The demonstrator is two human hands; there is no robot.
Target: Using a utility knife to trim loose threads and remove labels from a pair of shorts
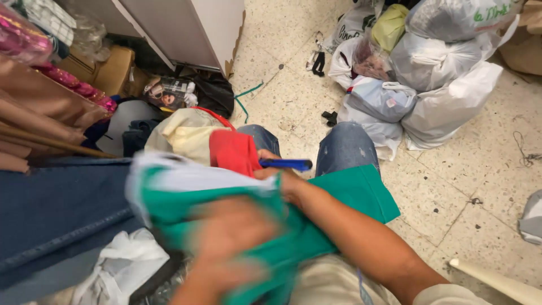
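While the soft green and white cloth [316, 226] lay bunched over the person's lap, the left hand [228, 234] pressed down on it. That hand was blurry, so I cannot tell if its fingers were closed. The right hand [278, 175] was shut around a thin blue pen-like stick [288, 164], right at the cloth's top edge. No marks or cuts showed on the cloth, so the work looked barely begun. A red cloth piece [234, 151] sat just beside. Full white plastic bags [446, 85] waited on the speckled floor [451, 186].
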